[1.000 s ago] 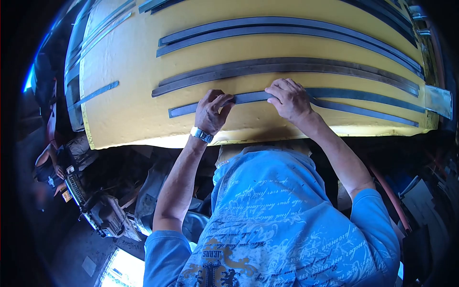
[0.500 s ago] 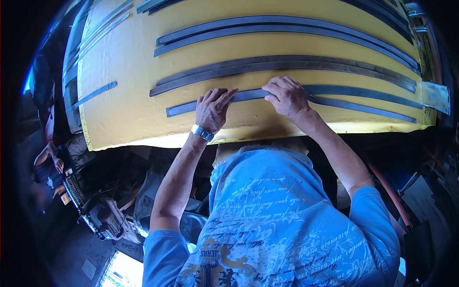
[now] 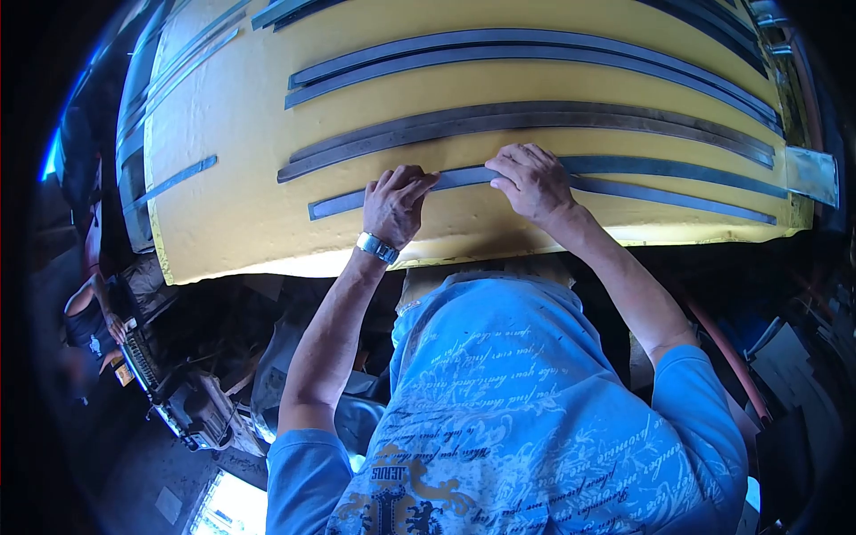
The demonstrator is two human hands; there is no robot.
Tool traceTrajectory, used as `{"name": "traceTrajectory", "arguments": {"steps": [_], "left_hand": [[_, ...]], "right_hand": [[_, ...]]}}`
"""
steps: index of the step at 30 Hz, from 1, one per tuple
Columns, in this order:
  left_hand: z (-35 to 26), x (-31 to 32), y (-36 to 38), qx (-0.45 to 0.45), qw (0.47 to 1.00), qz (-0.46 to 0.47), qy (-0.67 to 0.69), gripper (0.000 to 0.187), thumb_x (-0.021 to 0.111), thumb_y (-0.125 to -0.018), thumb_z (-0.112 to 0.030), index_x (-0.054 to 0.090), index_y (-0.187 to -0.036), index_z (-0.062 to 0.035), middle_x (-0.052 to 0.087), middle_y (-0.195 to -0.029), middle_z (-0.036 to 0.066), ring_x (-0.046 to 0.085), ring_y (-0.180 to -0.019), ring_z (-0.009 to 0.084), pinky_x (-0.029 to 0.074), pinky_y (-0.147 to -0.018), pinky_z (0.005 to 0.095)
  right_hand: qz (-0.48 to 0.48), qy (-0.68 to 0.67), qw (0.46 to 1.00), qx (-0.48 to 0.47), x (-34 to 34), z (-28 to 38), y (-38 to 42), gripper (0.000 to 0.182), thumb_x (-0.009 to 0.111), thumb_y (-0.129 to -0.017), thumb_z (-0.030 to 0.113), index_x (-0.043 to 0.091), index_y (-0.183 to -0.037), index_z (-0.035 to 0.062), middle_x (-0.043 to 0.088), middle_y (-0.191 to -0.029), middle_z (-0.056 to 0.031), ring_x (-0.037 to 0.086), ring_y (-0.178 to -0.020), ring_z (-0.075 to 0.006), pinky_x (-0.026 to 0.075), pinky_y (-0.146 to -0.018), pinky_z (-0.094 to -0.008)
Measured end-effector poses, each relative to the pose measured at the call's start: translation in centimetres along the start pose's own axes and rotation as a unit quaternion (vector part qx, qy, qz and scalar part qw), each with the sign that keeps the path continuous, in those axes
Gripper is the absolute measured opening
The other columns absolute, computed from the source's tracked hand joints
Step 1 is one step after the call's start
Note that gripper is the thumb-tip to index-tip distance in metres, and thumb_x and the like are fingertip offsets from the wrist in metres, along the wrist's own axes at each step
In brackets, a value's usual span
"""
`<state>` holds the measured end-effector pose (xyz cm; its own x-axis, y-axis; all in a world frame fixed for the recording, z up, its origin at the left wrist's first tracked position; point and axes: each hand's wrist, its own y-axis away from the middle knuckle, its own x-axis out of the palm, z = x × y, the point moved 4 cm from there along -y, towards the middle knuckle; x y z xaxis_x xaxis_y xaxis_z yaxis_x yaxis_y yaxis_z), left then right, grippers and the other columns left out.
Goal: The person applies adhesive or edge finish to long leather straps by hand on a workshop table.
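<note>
A long dark flat strip [image 3: 464,177] lies along the near side of the yellow work surface [image 3: 232,223]. My left hand [image 3: 392,209], with a metal-banded watch on its wrist, is over the strip's left part, its fingers curled and pinched on it. Further right, my right hand [image 3: 532,182] has its thumb and fingers closed on the same strip. Right of that hand, a second strip [image 3: 669,198] diverges slightly below the first. The fingertips' undersides are hidden.
Beyond my hands lie a pair of brownish strips [image 3: 526,117] and a pair of blue-grey strips [image 3: 535,49]. A short strip [image 3: 178,178] rests at left. A metal plate [image 3: 811,176] juts from the right edge. Another person's arm [image 3: 109,312] shows at far left, beside machinery.
My hands stay almost in place on the strip. At far left, the other person's hand has shifted slightly downward toward the machinery.
</note>
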<state>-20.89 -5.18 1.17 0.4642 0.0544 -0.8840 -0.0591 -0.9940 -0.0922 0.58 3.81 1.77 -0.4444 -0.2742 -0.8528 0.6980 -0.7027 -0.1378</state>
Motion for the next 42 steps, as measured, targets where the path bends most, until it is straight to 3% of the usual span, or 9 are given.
{"name": "traceTrajectory", "arguments": {"steps": [6, 10, 18, 22, 28, 31, 35, 40, 42], "left_hand": [[-0.2, 0.1, 0.0, 0.005, 0.999, 0.019, -0.034, 0.032, 0.068, -0.084, -0.008, 0.073, -0.112, -0.0244, 0.064, -0.107, 0.000, 0.061, -0.098, 0.0235, 0.046, -0.080, 0.0396], [-0.4, -0.1, 0.1, 0.017, 0.998, 0.026, -0.053, 0.031, 0.069, -0.084, -0.010, 0.073, -0.112, -0.0235, 0.064, -0.108, 0.000, 0.061, -0.098, 0.0236, 0.046, -0.080, 0.0397], [-0.9, -0.3, -0.2, 0.010, 0.999, -0.037, 0.000, 0.021, 0.074, -0.083, -0.015, 0.074, -0.104, -0.0165, 0.066, -0.099, 0.004, 0.064, -0.093, 0.0260, 0.049, -0.077, 0.0398], [0.2, 0.9, -0.2, 0.021, 0.999, -0.042, 0.025, 0.018, 0.073, -0.084, -0.020, 0.073, -0.102, -0.0181, 0.064, -0.100, 0.002, 0.062, -0.092, 0.0249, 0.048, -0.078, 0.0388], [-1.4, 0.7, -0.8, 0.066, 0.997, -0.019, 0.023, 0.029, 0.067, -0.083, -0.011, 0.071, -0.111, -0.0176, 0.062, -0.113, 0.004, 0.060, -0.098, 0.0268, 0.050, -0.084, 0.0390], [-3.0, 1.7, -1.1, 0.119, 0.992, 0.039, -0.006, 0.034, 0.065, -0.082, -0.009, 0.069, -0.115, -0.0154, 0.061, -0.120, 0.003, 0.059, -0.100, 0.0274, 0.050, -0.085, 0.0397], [-4.2, 3.1, -2.7, 0.073, 0.992, -0.050, 0.091, 0.013, 0.072, -0.084, -0.018, 0.068, -0.091, -0.0071, 0.066, -0.101, 0.008, 0.064, -0.090, 0.0287, 0.053, -0.079, 0.0390], [-4.5, 3.0, -3.2, 0.023, 0.996, -0.038, 0.074, 0.013, 0.073, -0.083, -0.019, 0.070, -0.092, -0.0099, 0.066, -0.097, 0.007, 0.065, -0.088, 0.0286, 0.054, -0.075, 0.0395], [-4.8, 2.8, -3.4, -0.012, 0.997, -0.016, 0.069, 0.014, 0.074, -0.082, -0.019, 0.071, -0.093, -0.0116, 0.066, -0.096, 0.006, 0.065, -0.088, 0.0285, 0.054, -0.074, 0.0400]], "right_hand": [[-0.007, -0.002, 1.000, 0.001, 0.7, -0.4, 0.0, 0.024, 0.077, -0.076, 0.018, 0.069, -0.098, 0.0155, 0.063, -0.098, -0.0002, 0.061, -0.098, -0.0226, 0.049, -0.084, -0.0394], [-0.005, 0.009, 1.000, -0.001, 0.5, -0.2, -0.1, 0.025, 0.077, -0.075, 0.017, 0.071, -0.099, 0.0123, 0.066, -0.099, -0.0022, 0.062, -0.095, -0.0238, 0.050, -0.084, -0.0385], [0.008, 0.009, 1.000, 0.014, 0.7, -0.2, -0.2, 0.024, 0.077, -0.075, 0.017, 0.072, -0.098, 0.0118, 0.065, -0.099, -0.0017, 0.062, -0.096, -0.0242, 0.050, -0.085, -0.0384], [0.025, 0.015, 0.999, 0.029, 1.1, -0.4, -0.2, 0.019, 0.077, -0.078, 0.019, 0.070, -0.095, 0.0159, 0.063, -0.100, 0.0004, 0.061, -0.099, -0.0223, 0.048, -0.083, -0.0416], [0.040, 0.010, 0.998, 0.043, 1.0, -0.2, -0.4, 0.016, 0.075, -0.080, 0.018, 0.070, -0.094, 0.0145, 0.063, -0.101, -0.0007, 0.060, -0.100, -0.0227, 0.048, -0.083, -0.0441], [0.052, 0.017, 0.997, 0.049, 1.1, -0.2, -0.6, 0.015, 0.074, -0.081, 0.018, 0.070, -0.095, 0.0143, 0.063, -0.101, -0.0010, 0.060, -0.101, -0.0232, 0.048, -0.083, -0.0446], [0.052, 0.025, 0.997, 0.046, 0.6, -0.2, -0.5, 0.023, 0.076, -0.081, 0.020, 0.070, -0.102, 0.0141, 0.063, -0.101, -0.0020, 0.061, -0.100, -0.0245, 0.049, -0.085, -0.0435], [0.000, -0.023, 0.997, 0.069, -3.3, -3.2, 2.1, 0.034, 0.076, -0.081, 0.025, 0.069, -0.112, 0.0142, 0.068, -0.106, -0.0069, 0.065, -0.100, -0.0298, 0.050, -0.088, -0.0435], [0.050, -0.039, 0.994, 0.089, -5.5, -4.6, 2.8, 0.035, 0.075, -0.082, 0.028, 0.069, -0.114, 0.0143, 0.069, -0.110, -0.0103, 0.067, -0.100, -0.0324, 0.051, -0.090, -0.0458]]}}
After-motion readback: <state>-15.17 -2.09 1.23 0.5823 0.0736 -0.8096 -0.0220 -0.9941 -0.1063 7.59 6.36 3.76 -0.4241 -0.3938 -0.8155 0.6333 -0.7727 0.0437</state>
